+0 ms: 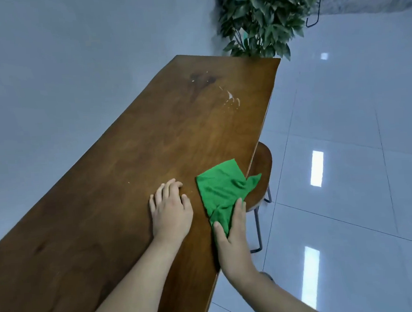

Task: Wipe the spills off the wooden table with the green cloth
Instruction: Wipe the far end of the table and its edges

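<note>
A long wooden table (pixel 132 165) runs from the near left to the far middle. White spills (pixel 230 98) streak its far end, with a darker wet patch (pixel 200 83) just beyond. A green cloth (pixel 223 188) lies crumpled at the table's right edge, one corner hanging over it. My right hand (pixel 232 236) grips the cloth's near end between thumb and fingers. Just left of the cloth, my left hand (pixel 170 207) rests flat on the wood, fingers apart, holding nothing.
A round wooden stool (pixel 262 173) with metal legs stands under the table's right edge. A leafy plant (pixel 261 18) stands beyond the table's far end. Glossy white floor tiles (pixel 345 146) spread to the right; a plain wall runs along the left.
</note>
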